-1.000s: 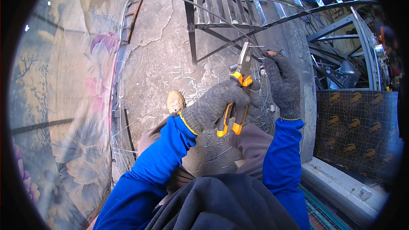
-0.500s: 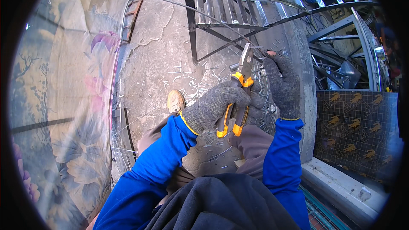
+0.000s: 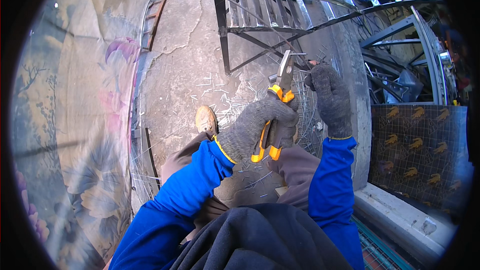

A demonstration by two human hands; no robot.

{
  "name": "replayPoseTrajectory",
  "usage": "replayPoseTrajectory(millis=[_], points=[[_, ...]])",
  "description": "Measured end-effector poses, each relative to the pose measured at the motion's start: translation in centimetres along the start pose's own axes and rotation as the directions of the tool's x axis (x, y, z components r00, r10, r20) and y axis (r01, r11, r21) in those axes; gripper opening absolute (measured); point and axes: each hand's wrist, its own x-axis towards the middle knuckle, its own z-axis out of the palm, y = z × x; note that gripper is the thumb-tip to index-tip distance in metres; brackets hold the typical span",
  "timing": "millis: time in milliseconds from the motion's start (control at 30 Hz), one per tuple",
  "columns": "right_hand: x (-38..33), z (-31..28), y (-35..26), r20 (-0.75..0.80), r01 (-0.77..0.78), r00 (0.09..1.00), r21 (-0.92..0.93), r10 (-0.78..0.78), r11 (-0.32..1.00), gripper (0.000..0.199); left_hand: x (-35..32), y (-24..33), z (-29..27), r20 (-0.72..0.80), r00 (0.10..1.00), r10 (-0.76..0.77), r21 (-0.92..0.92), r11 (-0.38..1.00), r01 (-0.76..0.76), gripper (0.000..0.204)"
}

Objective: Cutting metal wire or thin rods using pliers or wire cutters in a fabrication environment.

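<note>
My left hand, in a grey knit glove, is closed round a pair of combination pliers with orange and black handles. The jaws point away from me, and a short metal pin shows beside their tip. A long thin metal rod runs slantwise from the far left down to the fingertips of my gloved right hand. Those fingers are pressed together on its near end, just right of the jaws; a bit of bare fingertip shows there. How the rod meets the jaws is unclear.
Many short cut metal pieces litter the concrete floor. A slatted metal frame stands ahead on dark legs. A flowered cloth covers the left side. Right are a metal rack, a dark patterned panel and a concrete ledge.
The fingers of my right hand have drawn together at the rod's near end. The rod's far end has swung up and away. My left hand has tightened round the pliers, their handles closer together.
</note>
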Motion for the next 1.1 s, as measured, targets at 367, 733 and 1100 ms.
replayPoseTrajectory(millis=[367,733,1100], points=[[-0.3,-2.4,-2.6,-0.005,0.018,1.000,-0.187,-0.020,0.982,0.021,-0.4,0.1,3.0,-0.307,0.948,0.085,0.570,0.814,0.111,0.017],[-0.6,-1.9,-1.7,-0.081,0.057,0.995,-0.113,-0.066,0.992,0.022,0.2,-0.5,0.4,-0.294,0.918,0.266,0.739,0.672,0.043,0.025],[0.0,0.9,-1.3,-0.112,-0.142,0.976,0.316,0.186,0.938,0.033,0.0,-2.8,1.5,0.052,0.997,-0.049,0.097,0.994,0.044,0.043]])
